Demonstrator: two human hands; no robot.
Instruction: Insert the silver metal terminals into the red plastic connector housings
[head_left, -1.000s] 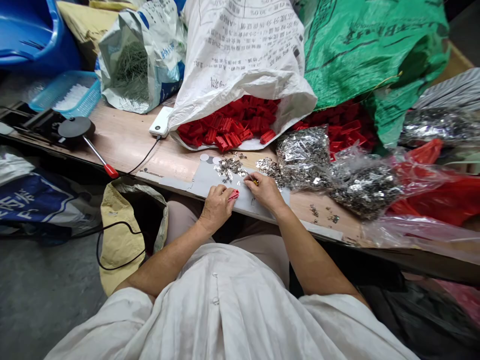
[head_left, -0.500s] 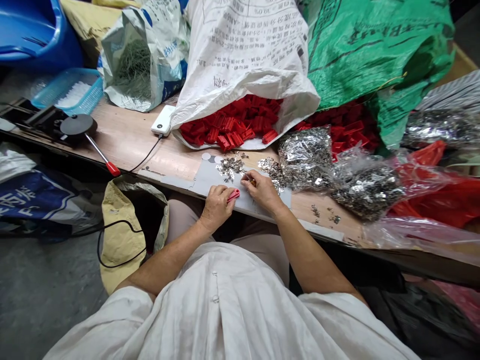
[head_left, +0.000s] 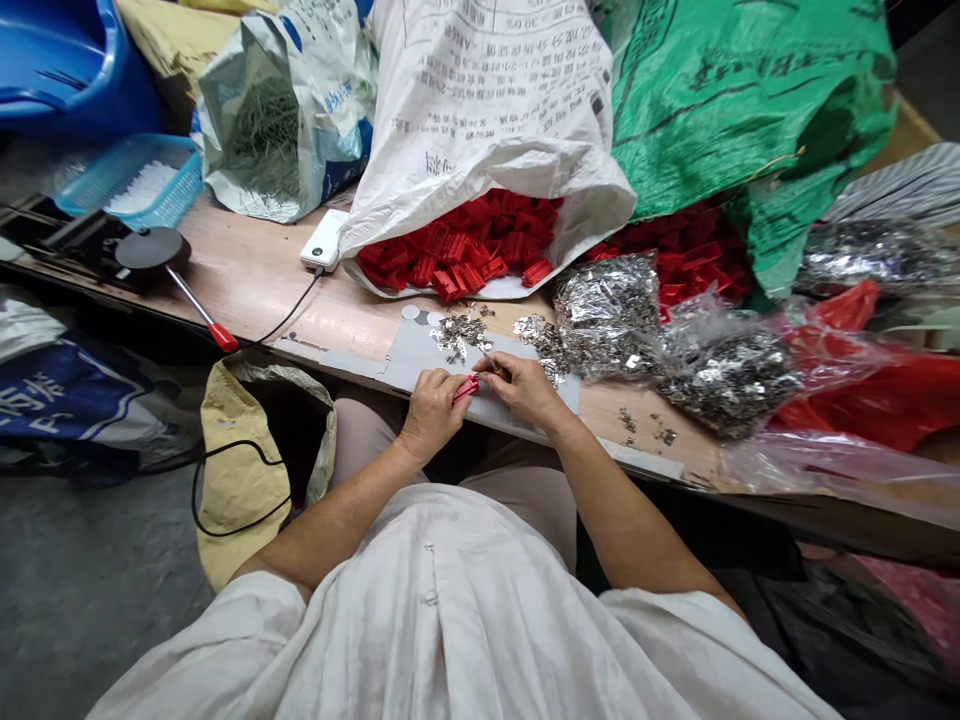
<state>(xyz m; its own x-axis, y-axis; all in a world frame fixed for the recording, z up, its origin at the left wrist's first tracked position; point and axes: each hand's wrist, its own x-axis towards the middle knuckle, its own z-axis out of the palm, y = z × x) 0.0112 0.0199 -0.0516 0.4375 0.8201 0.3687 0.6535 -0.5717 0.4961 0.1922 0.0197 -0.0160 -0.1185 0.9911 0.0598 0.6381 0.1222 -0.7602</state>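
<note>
My left hand (head_left: 433,410) is closed around a red plastic piece (head_left: 466,389), whose end sticks out past the fingertips. Close beside it, my right hand (head_left: 525,388) grips a small screwdriver-like tool (head_left: 498,373) with an amber handle and a thin metal shaft pointing up and left. The right fingertips are at the end of the red piece; whether they press a metal part into it is too small to tell. Both hands are over a grey mat (head_left: 409,362). Just beyond them are loose small metal parts (head_left: 459,334) and a second pile of metal parts (head_left: 541,338).
A white sack (head_left: 495,90) spills red pieces (head_left: 465,250) at the back. Bags of metal parts (head_left: 607,310) stand right, by a green sack (head_left: 750,100). Left are a power bank (head_left: 325,238), a red-tipped lever (head_left: 217,332) and a blue basket (head_left: 176,180). A yellow sack (head_left: 236,470) hangs below the edge.
My right hand has come down slightly, bringing its fingertips and the tool against the end of the red piece. The tool's shaft shows more now. The left hand has hardly moved.
</note>
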